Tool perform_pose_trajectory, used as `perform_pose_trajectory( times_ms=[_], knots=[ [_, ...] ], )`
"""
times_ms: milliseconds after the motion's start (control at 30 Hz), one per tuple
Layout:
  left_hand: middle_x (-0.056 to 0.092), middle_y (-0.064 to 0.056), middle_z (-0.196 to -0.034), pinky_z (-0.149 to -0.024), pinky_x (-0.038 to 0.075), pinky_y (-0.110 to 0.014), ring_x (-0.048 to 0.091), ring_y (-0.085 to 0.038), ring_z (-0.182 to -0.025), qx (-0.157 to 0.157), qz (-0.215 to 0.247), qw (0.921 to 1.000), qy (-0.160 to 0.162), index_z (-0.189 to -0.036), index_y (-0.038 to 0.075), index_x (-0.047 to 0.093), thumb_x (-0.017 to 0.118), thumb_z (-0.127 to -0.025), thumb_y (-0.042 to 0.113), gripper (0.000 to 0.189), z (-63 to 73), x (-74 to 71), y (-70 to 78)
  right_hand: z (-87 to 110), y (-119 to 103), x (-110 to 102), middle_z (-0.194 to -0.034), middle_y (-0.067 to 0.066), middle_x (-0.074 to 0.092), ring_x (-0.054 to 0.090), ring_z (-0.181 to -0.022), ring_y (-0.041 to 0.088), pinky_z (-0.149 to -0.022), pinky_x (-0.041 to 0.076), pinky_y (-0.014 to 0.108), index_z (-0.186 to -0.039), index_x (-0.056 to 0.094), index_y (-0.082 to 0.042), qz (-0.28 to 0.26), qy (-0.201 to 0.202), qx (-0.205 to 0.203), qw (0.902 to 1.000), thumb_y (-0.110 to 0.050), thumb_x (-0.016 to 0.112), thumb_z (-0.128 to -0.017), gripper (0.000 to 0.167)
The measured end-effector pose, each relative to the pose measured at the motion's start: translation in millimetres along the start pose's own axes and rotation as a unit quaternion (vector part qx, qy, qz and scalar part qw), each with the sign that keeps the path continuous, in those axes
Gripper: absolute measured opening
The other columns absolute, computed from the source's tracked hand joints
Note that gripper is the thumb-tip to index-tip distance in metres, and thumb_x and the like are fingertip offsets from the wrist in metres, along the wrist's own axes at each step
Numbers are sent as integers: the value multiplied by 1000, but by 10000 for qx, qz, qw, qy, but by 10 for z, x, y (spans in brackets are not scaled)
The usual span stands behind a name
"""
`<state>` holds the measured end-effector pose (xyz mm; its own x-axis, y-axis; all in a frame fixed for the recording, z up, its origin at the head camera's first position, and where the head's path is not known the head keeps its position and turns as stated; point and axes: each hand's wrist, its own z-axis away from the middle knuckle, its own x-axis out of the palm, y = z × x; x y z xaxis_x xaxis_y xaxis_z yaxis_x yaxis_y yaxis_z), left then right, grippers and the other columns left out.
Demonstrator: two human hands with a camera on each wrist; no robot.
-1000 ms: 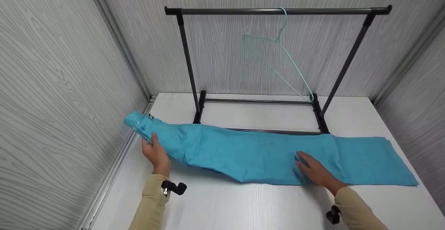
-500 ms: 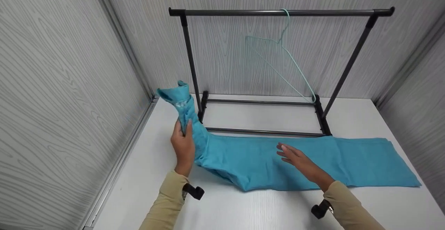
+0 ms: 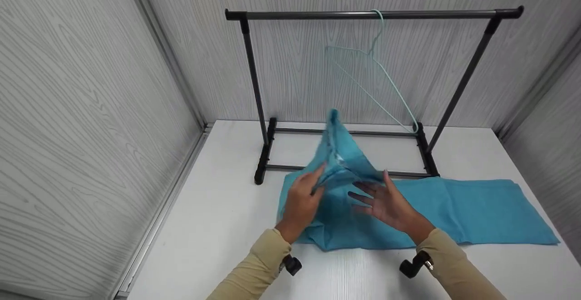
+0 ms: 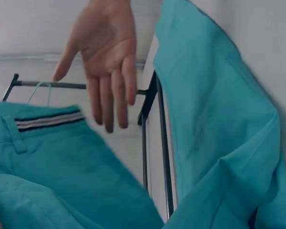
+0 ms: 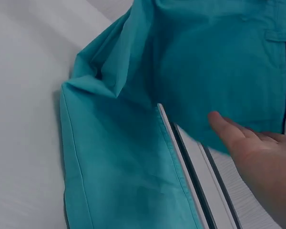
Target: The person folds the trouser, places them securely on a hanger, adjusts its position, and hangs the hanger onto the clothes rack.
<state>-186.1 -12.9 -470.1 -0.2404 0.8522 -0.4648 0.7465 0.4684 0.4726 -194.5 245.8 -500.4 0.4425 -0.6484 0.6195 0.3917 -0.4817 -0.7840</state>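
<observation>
A pair of turquoise trousers (image 3: pixel 490 211), folded lengthwise, lies across the table with its waist end lifted at the middle. My left hand (image 3: pixel 300 202) grips the raised waist end, thumb on top of the cloth; most of its grip is out of sight in the left wrist view. Close by the right edge of the lifted waist is my right hand (image 3: pixel 392 205), fingers spread and palm turned inward. In the left wrist view the right hand (image 4: pixel 109 62) shows straight fingers beside the cloth. A belt loop and striped waistband trim (image 4: pixel 50 120) show there too.
Behind the trousers stands a black garment rack (image 3: pixel 313 16) with its base on the white table (image 3: pixel 204 213). A pale green wire hanger (image 3: pixel 395 86) hangs from its bar. Grey wood-grain panels (image 3: pixel 81 123) enclose the table at the back and sides.
My left hand has carried the waist end up and rightward from the left side to the middle. My right hand has left the trouser leg and risen to meet it.
</observation>
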Motion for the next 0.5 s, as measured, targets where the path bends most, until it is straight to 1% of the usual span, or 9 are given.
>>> perform_pose_trajectory(
  times_ms=[67, 133, 200, 233, 300, 367, 433, 467, 500],
  knots=[
    [61, -3, -120, -93, 43, -33, 59, -15, -104, 496, -417, 9971, -411, -135, 10, 49, 60, -87, 3, 50, 30, 150, 79, 16, -4, -42, -154, 12, -3, 10, -139, 35, -107, 14, 54, -148, -10, -12, -470, 84, -33, 9989, -67, 23, -90, 86],
    [61, -2, -121, -95, 42, -31, 59, -11, -105, 957, -767, 9893, -786, -136, 12, 49, 62, -87, 5, 51, 59, 275, 170, 36, -23, -69, -153, 11, 4, 18, -137, 33, -106, 18, 54, -149, -5, -18, -854, 387, -32, 9956, -71, 31, -86, 90],
    [60, 0, -123, -94, 43, -31, 57, -8, -109, 1259, -1113, 9794, -1120, -136, 13, 48, 63, -88, 11, 51, 90, 373, 267, 77, -80, -72, -150, 9, 18, 29, -133, 28, -106, 24, 49, -150, 2, -22, -1088, 795, -40, 9909, -72, 41, -81, 93],
    [59, 1, -125, -94, 42, -31, 55, -8, -112, 1345, -1262, 9744, -1286, -137, 14, 48, 63, -89, 13, 51, 102, 418, 314, 105, -119, -63, -146, 7, 26, 34, -131, 24, -106, 26, 46, -150, 5, -23, -1120, 930, -75, 9893, -73, 43, -80, 94],
    [57, 3, -127, -94, 43, -30, 54, -8, -113, 1440, -1464, 9668, -1524, -137, 16, 48, 62, -90, 16, 49, 124, 503, 403, 173, -226, -34, -137, 1, 40, 40, -125, 17, -105, 28, 39, -148, 18, -23, -1123, 1131, -70, 9872, -71, 48, -78, 89],
    [55, 5, -129, -93, 43, -30, 54, -9, -113, 1497, -1626, 9605, -1692, -137, 17, 48, 62, -91, 19, 49, 147, 581, 466, 230, -346, -23, -125, -1, 48, 44, -119, 12, -104, 30, 32, -143, 27, -22, -1008, 1121, 14, 9886, -65, 49, -82, 78],
    [54, 7, -130, -93, 43, -30, 54, -11, -114, 1541, -1680, 9563, -1830, -138, 18, 47, 62, -91, 21, 49, 170, 652, 501, 272, -447, -45, -119, 2, 51, 48, -114, 13, -102, 33, 31, -138, 28, -17, -744, 1003, 198, 9920, -55, 45, -90, 63],
    [54, 7, -130, -94, 43, -30, 54, -11, -114, 1577, -1682, 9544, -1894, -138, 18, 47, 62, -91, 21, 50, 184, 681, 510, 286, -491, -67, -116, 3, 51, 50, -111, 14, -100, 35, 31, -135, 28, -15, -587, 1021, 367, 9924, -48, 45, -93, 56],
    [54, 7, -130, -94, 43, -31, 54, -11, -115, 1602, -1686, 9526, -1959, -139, 18, 46, 61, -91, 21, 50, 203, 707, 515, 291, -521, -98, -114, 5, 51, 51, -108, 15, -98, 38, 32, -134, 25, -13, -414, 1024, 543, 9924, -42, 44, -96, 52]
  ],
)
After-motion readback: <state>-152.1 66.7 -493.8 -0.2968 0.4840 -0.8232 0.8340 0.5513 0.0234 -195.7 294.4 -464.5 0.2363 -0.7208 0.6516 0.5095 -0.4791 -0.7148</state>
